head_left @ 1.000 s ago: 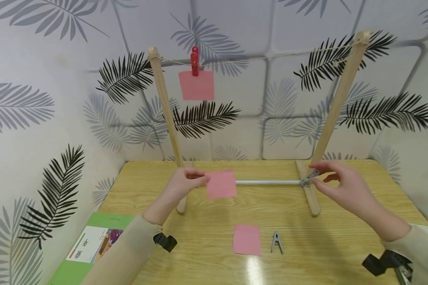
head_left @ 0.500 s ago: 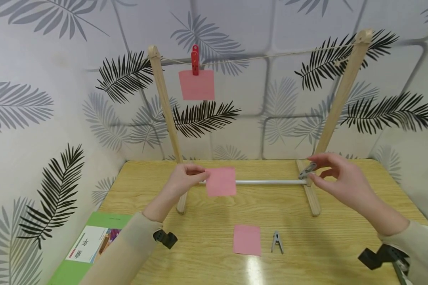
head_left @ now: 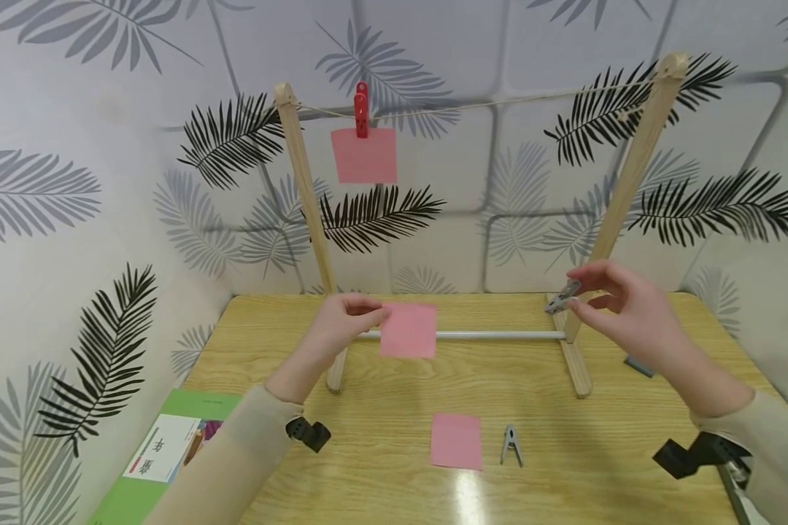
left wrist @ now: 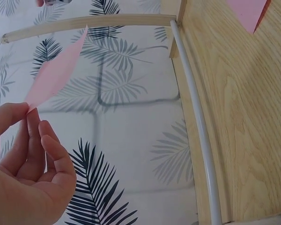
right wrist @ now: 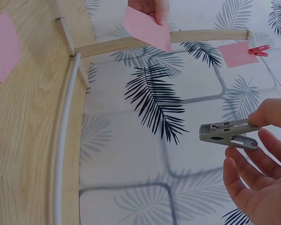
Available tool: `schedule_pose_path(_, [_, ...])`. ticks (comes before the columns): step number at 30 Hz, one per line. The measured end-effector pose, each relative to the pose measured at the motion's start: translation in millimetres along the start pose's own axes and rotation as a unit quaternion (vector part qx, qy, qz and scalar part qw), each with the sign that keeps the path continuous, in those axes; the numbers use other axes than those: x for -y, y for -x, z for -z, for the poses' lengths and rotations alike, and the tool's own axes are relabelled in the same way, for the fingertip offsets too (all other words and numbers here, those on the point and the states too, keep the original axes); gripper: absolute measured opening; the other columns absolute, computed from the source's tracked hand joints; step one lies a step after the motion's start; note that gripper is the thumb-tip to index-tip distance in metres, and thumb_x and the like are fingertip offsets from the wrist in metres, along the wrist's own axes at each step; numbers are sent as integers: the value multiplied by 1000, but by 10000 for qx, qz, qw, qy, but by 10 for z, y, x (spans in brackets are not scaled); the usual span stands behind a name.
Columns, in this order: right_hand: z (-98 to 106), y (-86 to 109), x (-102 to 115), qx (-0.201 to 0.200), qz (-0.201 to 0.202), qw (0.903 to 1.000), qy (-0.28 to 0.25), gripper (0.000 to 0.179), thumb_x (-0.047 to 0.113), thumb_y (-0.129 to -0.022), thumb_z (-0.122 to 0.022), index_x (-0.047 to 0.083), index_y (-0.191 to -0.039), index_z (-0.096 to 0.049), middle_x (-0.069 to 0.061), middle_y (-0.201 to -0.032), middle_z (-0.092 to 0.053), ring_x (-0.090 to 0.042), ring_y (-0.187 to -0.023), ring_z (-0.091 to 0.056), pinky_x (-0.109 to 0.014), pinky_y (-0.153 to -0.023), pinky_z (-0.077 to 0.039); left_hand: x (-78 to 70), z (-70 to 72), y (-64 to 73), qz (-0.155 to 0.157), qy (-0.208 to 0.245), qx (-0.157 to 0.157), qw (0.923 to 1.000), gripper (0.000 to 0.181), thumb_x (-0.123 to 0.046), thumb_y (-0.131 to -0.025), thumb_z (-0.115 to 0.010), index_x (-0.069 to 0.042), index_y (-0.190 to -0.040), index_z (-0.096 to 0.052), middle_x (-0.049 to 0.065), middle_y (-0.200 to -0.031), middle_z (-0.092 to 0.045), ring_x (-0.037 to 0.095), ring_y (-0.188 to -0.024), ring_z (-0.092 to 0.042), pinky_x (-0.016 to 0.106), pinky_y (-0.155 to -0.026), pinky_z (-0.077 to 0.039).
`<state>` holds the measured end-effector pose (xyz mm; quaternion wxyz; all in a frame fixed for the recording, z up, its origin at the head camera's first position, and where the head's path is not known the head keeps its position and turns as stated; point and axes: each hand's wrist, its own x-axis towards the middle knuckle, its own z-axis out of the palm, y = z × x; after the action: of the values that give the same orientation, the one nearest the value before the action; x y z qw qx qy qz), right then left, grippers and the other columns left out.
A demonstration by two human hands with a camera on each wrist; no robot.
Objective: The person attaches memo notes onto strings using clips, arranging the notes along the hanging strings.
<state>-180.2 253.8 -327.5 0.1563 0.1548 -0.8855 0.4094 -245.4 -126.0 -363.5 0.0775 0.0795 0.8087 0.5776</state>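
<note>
A pink paper square is pinched at its upper left corner by my left hand, held up over the table. In the left wrist view the sheet curves away from the thumb and fingertip. My right hand holds a grey clothespin by its handles, its nose pointing left. Seen from the right wrist, the nose of the clothespin looks closed. Above, a red clothespin fixes another pink paper to a string.
Two wooden posts carry the string, joined low down by a white rod. A pink paper stack and a second grey clothespin lie on the table. A green book is at left.
My right hand has risen with the grey clothespin, from near the post's base to above the white rod. My left hand has lifted the pink paper slightly.
</note>
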Motion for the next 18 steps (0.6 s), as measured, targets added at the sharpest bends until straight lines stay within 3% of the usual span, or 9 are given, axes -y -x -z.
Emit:
schedule_pose_path(5, [49,-47,41,74,-218,9994,-249,34,8,-94,-66,3,-127,-55,22,-110,-56,13,-94,-57,-7,-75,-49,-52,-30,-20,-23,-5,52,10000,26,-23,-91,-72,-6,-111,-74,9,-112,-71,19,-103,-63,35,-91,-52])
schedule_pose_path(10, [88,-104,76,113,-270,9978,-593,35,8,-95,-65,14,-128,-55,18,-115,-56,11,-97,-60,-10,-74,-52,-152,-116,-77,-79,47,48,9999,23,-24,-91,-72,-9,-108,-75,5,-107,-73,15,-96,-63,33,-87,-52])
schedule_pose_path(14, [93,-154,100,86,-177,9973,-704,40,5,-94,-65,15,-131,-54,17,-117,-56,8,-98,-60,-10,-76,-52,-271,-205,-94,-231,122,88,9996,22,-22,-91,-72,-7,-107,-74,5,-104,-73,13,-90,-62,32,-84,-52])
schedule_pose_path(18, [75,-201,126,79,-210,9978,-624,42,7,-94,-67,15,-133,-53,17,-118,-56,8,-99,-60,-9,-77,-52,-365,-266,-94,-259,122,220,9993,22,-24,-91,-73,-9,-107,-75,4,-105,-73,14,-95,-62,35,-89,-52])
